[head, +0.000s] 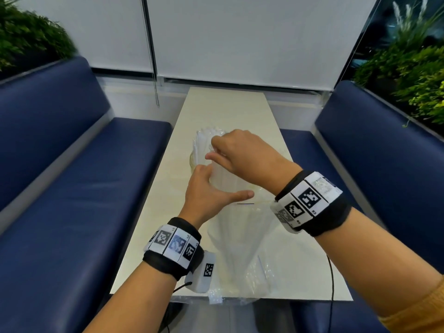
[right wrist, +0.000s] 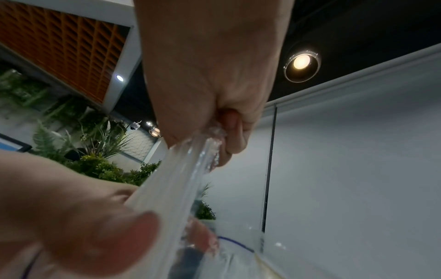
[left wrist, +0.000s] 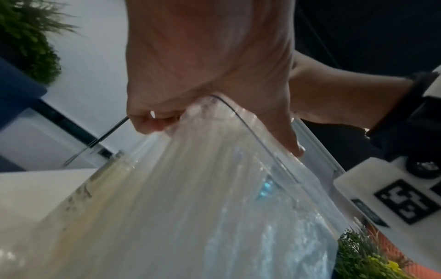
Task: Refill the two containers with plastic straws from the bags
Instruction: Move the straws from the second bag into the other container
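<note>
While gripping straws (head: 222, 175): both hands

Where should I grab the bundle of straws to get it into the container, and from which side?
Grip the bundle of straws around its middle, coming from the near side as the left hand does, with the right hand pinching the top from above. The straws are long, loose and nearly upright, so an end-only hold would probably let them fan out beside the container.

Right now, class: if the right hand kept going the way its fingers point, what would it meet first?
The right hand points forward-left, toward the far container of straws; probably those straws first, though depth is unclear.
</note>
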